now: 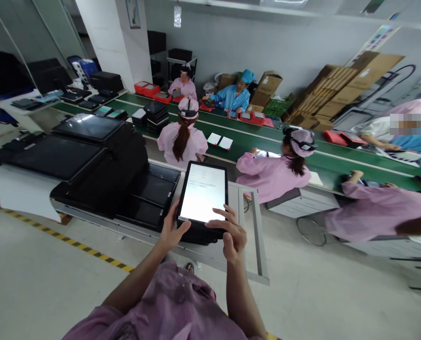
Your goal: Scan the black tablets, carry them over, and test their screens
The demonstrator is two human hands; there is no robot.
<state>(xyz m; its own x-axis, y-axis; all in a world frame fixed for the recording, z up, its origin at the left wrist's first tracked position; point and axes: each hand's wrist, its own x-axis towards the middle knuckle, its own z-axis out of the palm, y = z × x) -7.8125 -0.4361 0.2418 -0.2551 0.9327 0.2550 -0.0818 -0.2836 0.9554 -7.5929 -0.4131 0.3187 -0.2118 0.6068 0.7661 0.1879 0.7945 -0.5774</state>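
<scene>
A black-framed tablet [205,189] with a lit white screen is in front of me, tilted slightly, above a stack of dark tablets [201,235]. My left hand [173,229] grips its lower left corner, thumb on the bottom edge and fingers along the side. Over the lower right part of the screen, my right hand [231,231] has its fingers stretched out and apart, fingertips at the glass. Whether those fingertips press on it I cannot tell. Left of the tablet, dark tablets [151,189] lie in rows on the grey-framed cart [254,236].
Large stacks of black tablets [100,179] fill the cart's left side. Beyond it runs a green conveyor belt [256,141] with several co-workers along both sides, the nearest a person in pink [182,141]. Red trays [147,89] and cardboard boxes [348,89] are farther back. Yellow-black tape [54,231] marks the floor.
</scene>
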